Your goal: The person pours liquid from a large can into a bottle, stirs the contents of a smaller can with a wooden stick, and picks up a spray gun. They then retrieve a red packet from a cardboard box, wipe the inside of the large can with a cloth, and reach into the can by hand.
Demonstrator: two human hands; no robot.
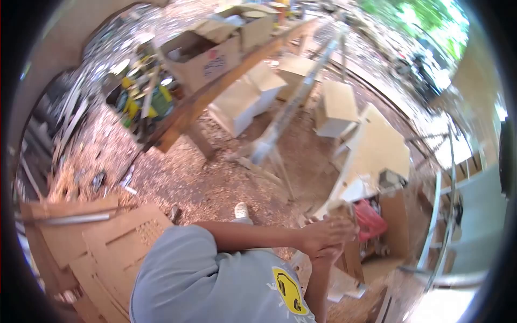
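Note:
My left arm reaches across to the right side of the head view, where my left hand (326, 232) is closed, its fingers curled. My right hand (329, 251) comes up from below and presses against it, also closed. Just past the fingers shows a small brownish piece (342, 209), too blurred to name. The hands hide most of whatever lies between them. Right behind them are a red plastic bag (369, 219) and an open cardboard box (394, 223). A large pale wooden board (377, 153) lies beyond, with a small greyish block (392, 180) on its near end.
A long wooden beam (183, 121) runs past cardboard boxes (210, 64) and a crate of cans (145, 99). Pale box-like wooden pieces (336, 107) stand near a metal bar (288, 110). Flattened cardboard (118, 242) lies left; wood shavings (156, 183) cover the ground.

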